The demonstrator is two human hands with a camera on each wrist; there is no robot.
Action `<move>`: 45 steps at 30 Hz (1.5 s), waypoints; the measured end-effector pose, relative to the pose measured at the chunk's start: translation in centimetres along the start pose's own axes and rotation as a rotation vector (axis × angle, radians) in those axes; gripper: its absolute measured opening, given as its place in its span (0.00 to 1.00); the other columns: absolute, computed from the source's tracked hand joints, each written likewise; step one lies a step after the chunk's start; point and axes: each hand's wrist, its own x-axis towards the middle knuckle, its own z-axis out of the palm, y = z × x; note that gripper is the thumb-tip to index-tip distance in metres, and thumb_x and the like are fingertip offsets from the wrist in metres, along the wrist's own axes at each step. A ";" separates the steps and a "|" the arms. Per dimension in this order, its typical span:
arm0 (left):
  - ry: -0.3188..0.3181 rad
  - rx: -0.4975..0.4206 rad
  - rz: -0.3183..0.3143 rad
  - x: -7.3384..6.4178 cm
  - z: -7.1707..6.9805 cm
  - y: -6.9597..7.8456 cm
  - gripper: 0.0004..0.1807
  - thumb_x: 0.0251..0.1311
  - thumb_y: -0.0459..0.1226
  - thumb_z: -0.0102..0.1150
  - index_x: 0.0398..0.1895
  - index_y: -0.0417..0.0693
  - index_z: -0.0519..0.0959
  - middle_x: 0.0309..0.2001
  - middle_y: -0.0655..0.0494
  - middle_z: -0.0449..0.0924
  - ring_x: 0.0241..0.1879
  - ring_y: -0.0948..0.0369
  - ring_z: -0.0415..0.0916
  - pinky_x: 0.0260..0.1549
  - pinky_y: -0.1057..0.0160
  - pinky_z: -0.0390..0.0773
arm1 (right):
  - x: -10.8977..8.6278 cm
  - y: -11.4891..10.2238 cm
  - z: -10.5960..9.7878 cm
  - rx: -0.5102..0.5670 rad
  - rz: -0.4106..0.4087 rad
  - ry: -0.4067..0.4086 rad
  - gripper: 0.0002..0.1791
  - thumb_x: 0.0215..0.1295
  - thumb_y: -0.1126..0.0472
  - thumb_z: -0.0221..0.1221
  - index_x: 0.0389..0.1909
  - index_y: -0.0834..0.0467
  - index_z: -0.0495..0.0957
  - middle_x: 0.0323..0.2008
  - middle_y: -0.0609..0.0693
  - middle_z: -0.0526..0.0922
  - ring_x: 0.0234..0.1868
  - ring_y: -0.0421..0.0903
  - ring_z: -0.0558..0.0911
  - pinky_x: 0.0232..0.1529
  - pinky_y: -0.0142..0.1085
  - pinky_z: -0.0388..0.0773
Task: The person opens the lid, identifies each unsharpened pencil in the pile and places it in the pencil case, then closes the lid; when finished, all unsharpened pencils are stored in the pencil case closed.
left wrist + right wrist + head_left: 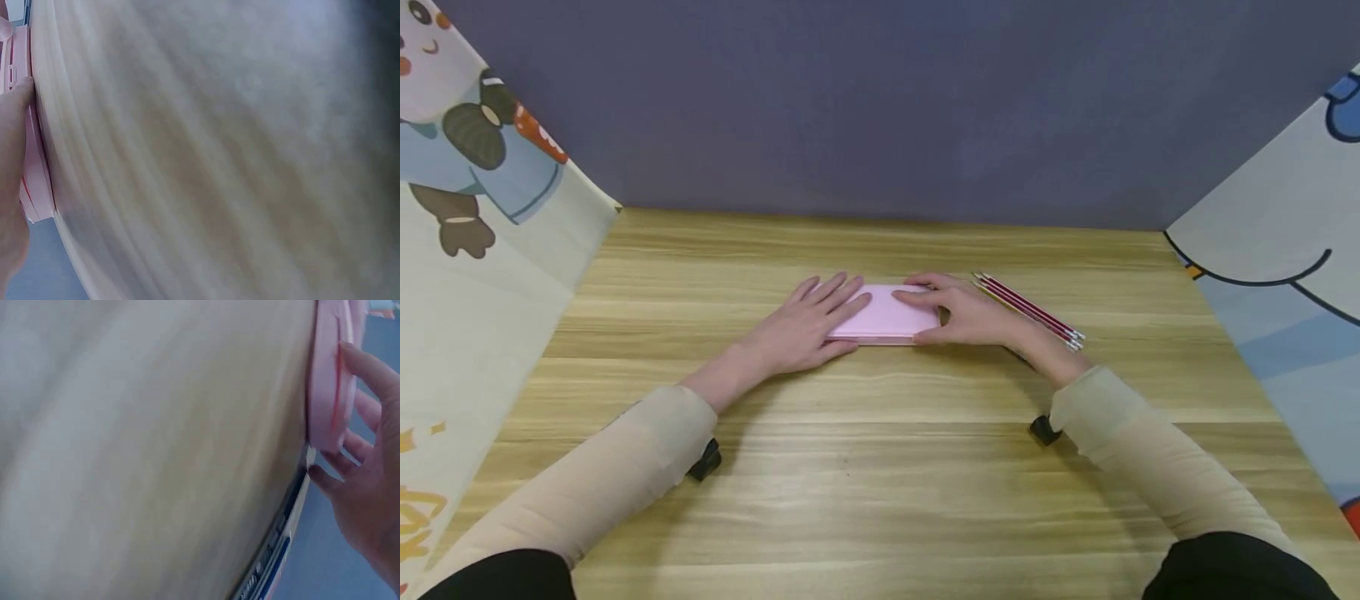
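Note:
A flat pink pencil case lies on the table between both hands, its long front side toward me. My left hand rests over its left end with straight fingers spread on top and the thumb along the front edge. In the left wrist view, that thumb touches the side of the case. My right hand grips the right end, fingers on the top and far corner, thumb at the front edge. The right wrist view shows the right thumb on the reddish seam of the case. The inside is hidden.
Several dark red pencils and a yellowish one lie slanted beside and behind my right hand. The wood-grain table meets a dark blue back panel. Printed cartoon panels stand at left and right.

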 end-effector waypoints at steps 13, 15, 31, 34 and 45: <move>0.016 -0.007 -0.017 0.0 0.4 0.2 0.41 0.76 0.60 0.44 0.84 0.57 0.48 0.85 0.53 0.43 0.85 0.49 0.42 0.82 0.39 0.44 | 1.2 -2.6 2.8 -0.492 -0.085 -0.009 0.45 0.77 0.35 0.46 0.84 0.48 0.38 0.84 0.60 0.40 0.85 0.60 0.45 0.81 0.64 0.49; 0.019 -0.006 -0.018 -0.1 0.4 0.2 0.41 0.76 0.60 0.44 0.84 0.57 0.48 0.85 0.54 0.43 0.84 0.49 0.42 0.82 0.39 0.44 | 1.3 -2.7 2.8 -0.493 -0.076 -0.031 0.45 0.78 0.36 0.45 0.84 0.48 0.35 0.85 0.60 0.38 0.85 0.60 0.43 0.82 0.63 0.47; 0.002 -0.015 -0.025 -0.2 0.2 0.3 0.41 0.76 0.59 0.45 0.84 0.57 0.47 0.85 0.52 0.43 0.85 0.48 0.40 0.82 0.38 0.43 | 1.5 -2.3 3.6 -0.500 -0.092 -0.013 0.44 0.80 0.38 0.44 0.84 0.51 0.36 0.84 0.60 0.40 0.85 0.61 0.42 0.82 0.64 0.44; -0.002 -0.013 -0.020 -0.1 0.3 0.4 0.41 0.77 0.59 0.44 0.84 0.57 0.46 0.85 0.52 0.42 0.85 0.48 0.39 0.82 0.38 0.43 | 1.3 -2.2 3.7 -0.508 -0.085 -0.012 0.44 0.80 0.38 0.45 0.84 0.52 0.37 0.84 0.60 0.39 0.85 0.60 0.41 0.82 0.63 0.43; -0.007 -0.026 -0.020 0.1 0.4 0.3 0.41 0.77 0.59 0.44 0.85 0.57 0.45 0.85 0.52 0.41 0.85 0.48 0.39 0.82 0.39 0.41 | 1.2 -2.1 3.4 -0.456 -0.055 -0.025 0.46 0.78 0.34 0.44 0.84 0.49 0.35 0.85 0.59 0.39 0.85 0.59 0.40 0.82 0.63 0.42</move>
